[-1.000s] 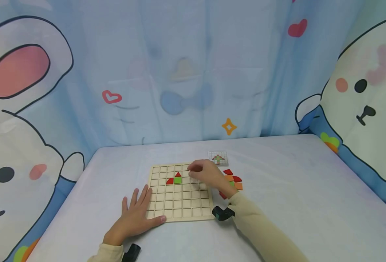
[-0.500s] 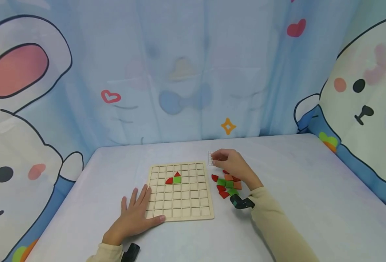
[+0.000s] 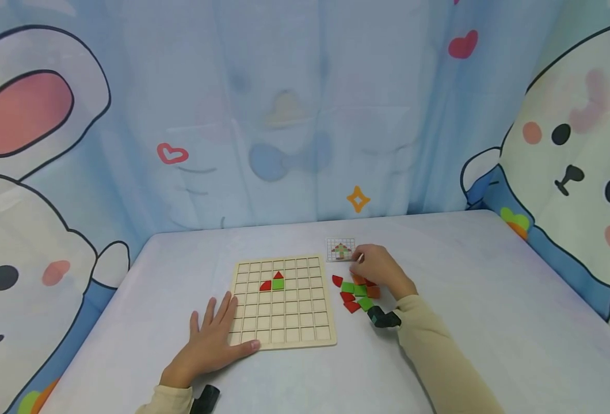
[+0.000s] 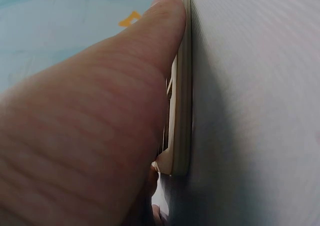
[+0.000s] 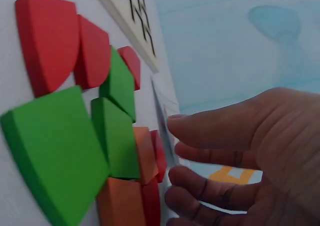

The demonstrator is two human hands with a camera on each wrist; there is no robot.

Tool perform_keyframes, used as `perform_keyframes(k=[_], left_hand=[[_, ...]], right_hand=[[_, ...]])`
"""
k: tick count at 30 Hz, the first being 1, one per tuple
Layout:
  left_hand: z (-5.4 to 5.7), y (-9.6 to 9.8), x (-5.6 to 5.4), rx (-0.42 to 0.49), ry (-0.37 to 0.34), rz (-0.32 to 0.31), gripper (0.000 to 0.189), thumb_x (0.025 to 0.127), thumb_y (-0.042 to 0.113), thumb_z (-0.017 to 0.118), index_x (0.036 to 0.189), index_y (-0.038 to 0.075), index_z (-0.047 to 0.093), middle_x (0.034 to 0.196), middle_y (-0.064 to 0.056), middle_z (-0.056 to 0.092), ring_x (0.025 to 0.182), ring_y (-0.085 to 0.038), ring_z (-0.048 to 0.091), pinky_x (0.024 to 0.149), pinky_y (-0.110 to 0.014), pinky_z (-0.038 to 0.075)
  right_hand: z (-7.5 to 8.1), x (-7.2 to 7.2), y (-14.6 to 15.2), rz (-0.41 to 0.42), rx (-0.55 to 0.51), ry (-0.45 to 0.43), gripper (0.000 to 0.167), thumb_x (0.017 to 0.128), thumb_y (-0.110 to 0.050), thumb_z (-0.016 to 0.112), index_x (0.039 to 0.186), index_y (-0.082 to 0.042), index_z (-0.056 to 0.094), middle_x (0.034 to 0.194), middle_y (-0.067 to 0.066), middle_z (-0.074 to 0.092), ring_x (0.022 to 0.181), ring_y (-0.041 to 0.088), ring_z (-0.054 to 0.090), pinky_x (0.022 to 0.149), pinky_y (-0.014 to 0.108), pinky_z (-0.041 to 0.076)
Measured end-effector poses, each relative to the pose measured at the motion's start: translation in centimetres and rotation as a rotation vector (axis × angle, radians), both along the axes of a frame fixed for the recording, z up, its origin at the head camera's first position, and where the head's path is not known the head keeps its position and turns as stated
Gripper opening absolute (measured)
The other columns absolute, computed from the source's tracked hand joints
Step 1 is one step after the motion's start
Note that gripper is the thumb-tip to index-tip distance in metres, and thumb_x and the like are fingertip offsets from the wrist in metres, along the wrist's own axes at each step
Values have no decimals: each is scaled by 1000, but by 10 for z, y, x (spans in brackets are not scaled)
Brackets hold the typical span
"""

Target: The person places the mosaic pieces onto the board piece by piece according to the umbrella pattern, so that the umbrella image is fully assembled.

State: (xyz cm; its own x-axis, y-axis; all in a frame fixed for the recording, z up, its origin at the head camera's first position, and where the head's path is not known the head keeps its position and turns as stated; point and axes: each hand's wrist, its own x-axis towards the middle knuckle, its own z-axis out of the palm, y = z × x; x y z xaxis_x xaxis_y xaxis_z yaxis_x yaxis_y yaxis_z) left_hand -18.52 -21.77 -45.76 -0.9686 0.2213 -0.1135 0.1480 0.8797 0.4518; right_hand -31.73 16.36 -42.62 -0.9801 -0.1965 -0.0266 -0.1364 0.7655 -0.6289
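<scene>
A wooden grid board lies flat, carrying a red triangle above a green square, with a red quarter-round piece left of the square. My left hand rests spread on the board's left front corner, its thumb along the front edge. Over the far end of a pile of loose pieces is my right hand, fingers bent loosely. In the right wrist view a gap shows between its thumb and fingers, with nothing in it. Nearby lie green blocks, orange blocks and red blocks.
A small pattern card with a gridded coloured figure lies behind the pile, right beside the right fingertips. The white-covered table stretches to both sides. A blue cartoon-printed curtain hangs behind it.
My right hand has moved from above the board's far right, past the card, to the far end of the pile, uncovering the card again. The left hand stays put.
</scene>
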Motion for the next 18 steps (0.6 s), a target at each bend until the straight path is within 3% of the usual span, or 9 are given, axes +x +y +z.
perform_keyframes(k=[4,18], left_hand=[[0,0,0,3,-5,-2,121,90,72,72,171,1,16,179,-17,6,161,-47,-7,119,-73,-13],[0,-1,-1,1,-7,0,122,90,73,72,171,1,16,178,-18,7,161,-48,-7,118,-73,-14]], right_hand=[[-4,1,-3,-28,55,-25,19,96,-15,75,105,1,69,95,12,66,83,27,60,71,37,53],[-8,3,-13,-55,101,25,12,98,-12,71,93,-2,65,78,9,60,75,25,59,65,33,49]])
